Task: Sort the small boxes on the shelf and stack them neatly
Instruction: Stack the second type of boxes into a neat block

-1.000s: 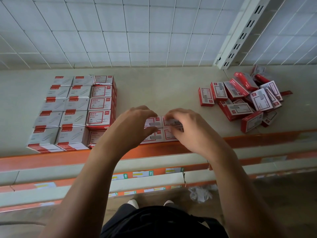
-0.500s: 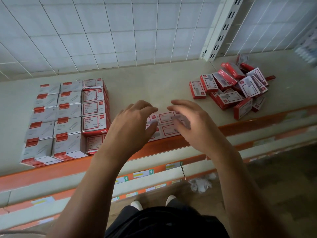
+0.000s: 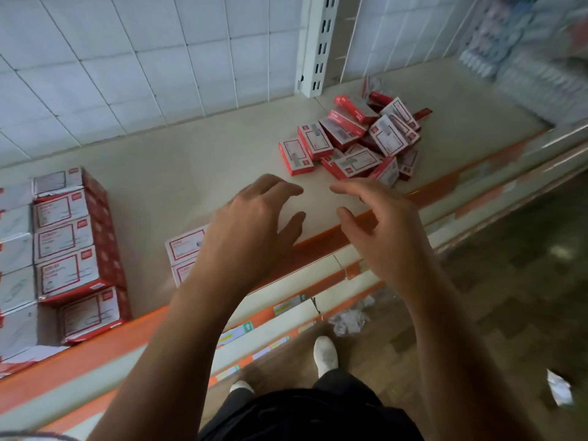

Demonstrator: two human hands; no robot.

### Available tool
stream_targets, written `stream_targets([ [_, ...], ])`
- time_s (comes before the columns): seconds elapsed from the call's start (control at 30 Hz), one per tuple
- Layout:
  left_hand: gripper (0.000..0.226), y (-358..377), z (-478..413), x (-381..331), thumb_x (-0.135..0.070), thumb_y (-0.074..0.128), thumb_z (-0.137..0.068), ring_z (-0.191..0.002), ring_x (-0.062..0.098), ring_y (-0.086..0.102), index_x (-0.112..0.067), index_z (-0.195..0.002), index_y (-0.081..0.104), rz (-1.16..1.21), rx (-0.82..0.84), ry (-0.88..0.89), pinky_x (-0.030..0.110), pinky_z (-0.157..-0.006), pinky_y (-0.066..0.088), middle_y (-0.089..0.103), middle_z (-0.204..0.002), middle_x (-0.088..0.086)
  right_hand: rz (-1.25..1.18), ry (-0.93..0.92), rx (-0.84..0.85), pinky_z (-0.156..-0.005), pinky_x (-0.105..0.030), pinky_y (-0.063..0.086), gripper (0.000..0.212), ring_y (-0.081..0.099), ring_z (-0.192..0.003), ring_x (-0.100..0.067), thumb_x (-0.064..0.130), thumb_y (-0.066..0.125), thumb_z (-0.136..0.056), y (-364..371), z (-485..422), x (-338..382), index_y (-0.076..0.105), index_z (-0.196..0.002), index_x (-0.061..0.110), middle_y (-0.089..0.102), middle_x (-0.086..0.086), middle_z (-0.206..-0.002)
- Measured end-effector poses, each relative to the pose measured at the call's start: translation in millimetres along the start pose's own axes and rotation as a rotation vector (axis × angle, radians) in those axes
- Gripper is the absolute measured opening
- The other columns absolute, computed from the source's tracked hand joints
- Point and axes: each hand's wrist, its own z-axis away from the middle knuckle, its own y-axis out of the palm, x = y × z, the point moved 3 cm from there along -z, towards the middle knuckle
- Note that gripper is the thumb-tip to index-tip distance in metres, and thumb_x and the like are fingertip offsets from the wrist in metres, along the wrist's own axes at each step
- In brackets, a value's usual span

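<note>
A second ago both hands lay on the flat boxes [image 3: 184,246] at the front of the shelf [image 3: 191,167]. Now they have lifted off and moved right, and the view has swung right with them. The left hand [image 3: 251,227] hangs open in the middle of the frame, fingers spread and loosely bent, gripping nothing. The right hand [image 3: 391,230] is beside it, well apart, also open with curved fingers and empty, over the orange front edge [image 3: 321,246]. The flat boxes they left lie at centre left, label up, one behind the other, mostly hidden by the left forearm. The neat stack [image 3: 66,237] of red-and-white boxes, which sat well inside the frame before, is now pushed against the left border, partly cut off. The loose pile [image 3: 356,162] of small red boxes lies in a heap in the upper right of centre, just beyond the fingertips of both hands, and it looks unchanged. A white slotted post [image 3: 318,43] rises behind the pile. One white shoe [image 3: 324,353] shows on the floor below.
</note>
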Motion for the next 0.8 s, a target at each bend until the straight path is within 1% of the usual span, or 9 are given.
stream_targets([
  [0.07, 0.034, 8, -15, -8, -0.031, 0.063, -0.09, -0.099, 0.02, 0.063, -0.02, -0.123, 0.062, -0.032, 0.006, 0.002, 0.036, -0.077, 0.052, 0.06, -0.123, -0.001, -0.021, -0.023, 0.006, -0.1, -0.017, 0.046, 0.034, 0.056, -0.118, -0.006, 0.018, 0.058, -0.092, -8, -9, -13, 0.061, -0.126, 0.011, 0.064, 0.0, -0.125],
  [0.13, 0.037, 17, -31, -18, -0.032, 0.062, -0.09, -0.102, 0.02, 0.062, -0.021, -0.126, 0.06, -0.06, 0.01, 0.002, 0.035, -0.079, 0.052, 0.059, -0.126, -0.002, -0.043, -0.037, -0.001, -0.098, -0.02, 0.048, 0.033, 0.058, -0.116, -0.008, 0.014, 0.061, -0.093, -21, -20, -28, 0.061, -0.126, 0.01, 0.064, -0.002, -0.123],
  [0.27, 0.044, 38, -64, -35, -0.03, 0.064, -0.089, -0.11, 0.02, 0.06, -0.019, -0.131, 0.056, -0.097, 0.013, 0.008, 0.036, -0.085, 0.052, 0.057, -0.131, 0.0, -0.042, -0.028, -0.021, -0.095, -0.004, 0.04, 0.034, 0.055, -0.116, -0.004, 0.011, 0.061, -0.093, -47, -43, -62, 0.06, -0.127, 0.01, 0.063, -0.002, -0.125],
  [0.4, 0.047, 58, -93, -45, -0.026, 0.067, -0.088, -0.117, 0.022, 0.057, -0.015, -0.131, 0.056, -0.153, 0.044, 0.004, 0.033, -0.092, 0.048, 0.057, -0.134, 0.004, -0.041, -0.039, -0.026, -0.094, -0.004, 0.039, 0.034, 0.057, -0.114, -0.007, 0.01, 0.062, -0.092, -61, -63, -95, 0.061, -0.126, 0.009, 0.064, -0.002, -0.124],
  [0.5, 0.044, 69, -109, -47, -0.03, 0.066, -0.087, -0.119, 0.022, 0.056, -0.014, -0.128, 0.06, -0.172, 0.068, 0.007, 0.033, -0.096, 0.046, 0.06, -0.131, 0.004, -0.015, -0.037, -0.008, -0.095, -0.003, 0.038, 0.035, 0.056, -0.116, -0.007, 0.013, 0.063, -0.091, -67, -78, -113, 0.06, -0.126, 0.011, 0.064, 0.0, -0.124],
  [0.57, 0.043, 72, -116, -46, -0.032, 0.067, -0.087, -0.117, 0.022, 0.057, -0.013, -0.125, 0.063, -0.181, 0.076, -0.007, 0.031, -0.095, 0.045, 0.062, -0.128, 0.004, -0.01, -0.037, -0.007, -0.095, -0.008, 0.04, 0.035, 0.056, -0.115, -0.007, 0.015, 0.064, -0.09, -69, -87, -121, 0.06, -0.125, 0.013, 0.064, 0.001, -0.124],
  [0.7, 0.046, 74, -122, -47, -0.032, 0.072, -0.082, -0.113, 0.021, 0.059, -0.015, -0.124, 0.064, -0.191, 0.102, -0.028, 0.023, -0.091, 0.038, 0.064, -0.124, 0.003, 0.003, -0.076, -0.023, -0.097, -0.024, 0.048, 0.036, 0.058, -0.116, -0.014, 0.021, 0.061, -0.089, -68, -104, -125, 0.062, -0.124, 0.012, 0.064, -0.003, -0.124],
  [0.73, 0.046, 74, -122, -48, -0.031, 0.072, -0.082, -0.111, 0.02, 0.06, -0.015, -0.123, 0.064, -0.177, 0.104, -0.037, 0.022, -0.089, 0.038, 0.065, -0.123, 0.002, 0.004, -0.079, -0.019, -0.097, -0.028, 0.051, 0.037, 0.058, -0.115, -0.015, 0.023, 0.061, -0.089, -67, -108, -125, 0.062, -0.124, 0.012, 0.064, -0.003, -0.123],
  [0.8, 0.044, 73, -124, -48, -0.031, 0.072, -0.082, -0.107, 0.018, 0.062, -0.016, -0.123, 0.064, -0.147, 0.096, -0.055, 0.023, -0.086, 0.044, 0.066, -0.121, 0.001, -0.011, -0.09, -0.013, -0.093, -0.034, 0.054, 0.037, 0.06, -0.113, -0.017, 0.022, 0.063, -0.089, -65, -115, -123, 0.062, -0.125, 0.012, 0.065, -0.003, -0.122],
])
